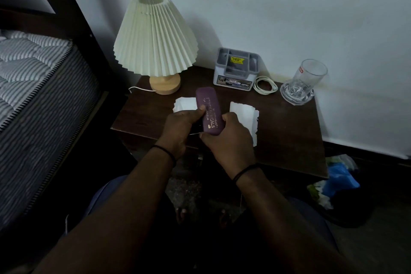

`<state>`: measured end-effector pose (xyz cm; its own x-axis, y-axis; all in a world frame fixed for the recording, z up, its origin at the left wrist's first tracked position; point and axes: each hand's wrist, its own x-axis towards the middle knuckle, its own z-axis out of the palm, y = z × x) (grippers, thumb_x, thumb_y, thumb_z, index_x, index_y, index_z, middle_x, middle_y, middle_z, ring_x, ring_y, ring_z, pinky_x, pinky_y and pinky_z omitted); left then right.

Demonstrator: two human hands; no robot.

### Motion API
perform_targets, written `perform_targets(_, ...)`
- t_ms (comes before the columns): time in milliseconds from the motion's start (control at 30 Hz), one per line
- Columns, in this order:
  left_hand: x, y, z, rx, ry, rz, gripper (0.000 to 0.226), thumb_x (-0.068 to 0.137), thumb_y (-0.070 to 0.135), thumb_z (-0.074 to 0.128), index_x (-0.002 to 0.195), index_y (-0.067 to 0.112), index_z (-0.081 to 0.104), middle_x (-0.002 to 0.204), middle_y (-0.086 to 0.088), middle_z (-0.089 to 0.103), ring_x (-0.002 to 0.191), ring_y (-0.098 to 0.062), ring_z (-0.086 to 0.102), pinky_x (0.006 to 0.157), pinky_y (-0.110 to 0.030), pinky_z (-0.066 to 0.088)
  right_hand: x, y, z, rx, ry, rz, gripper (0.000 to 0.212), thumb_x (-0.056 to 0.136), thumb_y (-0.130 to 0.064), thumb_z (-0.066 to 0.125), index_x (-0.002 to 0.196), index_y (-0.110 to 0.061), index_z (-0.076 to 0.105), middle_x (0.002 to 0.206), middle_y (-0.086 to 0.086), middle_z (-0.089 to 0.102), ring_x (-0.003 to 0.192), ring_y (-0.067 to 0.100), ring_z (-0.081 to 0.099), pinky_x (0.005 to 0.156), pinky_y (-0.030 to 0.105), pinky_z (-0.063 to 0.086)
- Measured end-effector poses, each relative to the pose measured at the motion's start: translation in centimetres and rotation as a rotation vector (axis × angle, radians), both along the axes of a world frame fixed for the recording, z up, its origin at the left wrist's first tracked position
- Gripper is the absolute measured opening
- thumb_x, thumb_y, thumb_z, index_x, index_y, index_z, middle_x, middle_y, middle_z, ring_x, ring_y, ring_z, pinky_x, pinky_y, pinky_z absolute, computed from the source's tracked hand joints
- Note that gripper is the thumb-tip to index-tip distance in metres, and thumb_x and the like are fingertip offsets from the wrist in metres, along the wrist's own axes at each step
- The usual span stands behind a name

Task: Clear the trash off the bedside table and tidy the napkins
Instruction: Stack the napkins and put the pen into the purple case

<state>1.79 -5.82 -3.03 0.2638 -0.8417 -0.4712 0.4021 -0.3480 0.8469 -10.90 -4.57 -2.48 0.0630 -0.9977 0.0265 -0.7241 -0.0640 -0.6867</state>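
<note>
A purple spectacle case with gold lettering is held over the front of the dark wooden bedside table. My left hand grips its left side and my right hand grips its near end. Something dark and thin shows under the case by my left fingers; I cannot tell what it is. A white napkin lies flat on the table behind my left hand. A second white napkin, with a ragged right edge, lies to the right, partly under my right hand.
A pleated cream lamp stands at the back left. A grey organiser box, a coiled white cable and a clear glass line the back. The bed is on the left. Blue and white bags lie on the floor right.
</note>
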Motion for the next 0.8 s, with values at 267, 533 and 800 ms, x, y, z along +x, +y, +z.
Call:
perform_targets(267,3.8,-1.0,0.8,0.137,-0.050,0.160,0.024,0.096,0.033,0.052,0.082,0.016,0.063,0.079,-0.003,0.062,0.063,-0.016,0.058,0.056,-0.025,0.039,3.1,-3.9,0.0,0.019,0.018,-0.131,0.045,0.069,-0.053,0.068,0.099,-0.020,0.058,0.089,0.000,0.066,0.081,0.022,0.063,0.063,0.027,0.043)
perform_targets(533,5.9,-2.5,-0.5,0.182,0.073,0.277,0.016,0.093,0.013,0.053,0.086,0.006,0.065,0.081,-0.007,0.064,0.066,-0.019,0.060,0.056,-0.027,0.043,8.9,-11.4,-1.8,0.013,0.019,-0.120,0.055,0.073,-0.046,0.073,0.113,-0.010,0.060,0.109,0.010,0.068,0.098,0.029,0.065,0.071,0.028,0.044)
perform_targets(800,5.9,-3.5,-1.6,0.233,0.111,0.302,0.027,0.091,0.017,0.055,0.110,0.004,0.068,0.085,-0.006,0.066,0.066,-0.016,0.058,0.057,-0.027,0.043,11.3,-16.1,-3.6,0.047,0.056,-0.213,0.063,0.071,-0.046,0.073,0.117,-0.008,0.055,0.112,0.010,0.065,0.100,0.030,0.065,0.079,0.040,0.056)
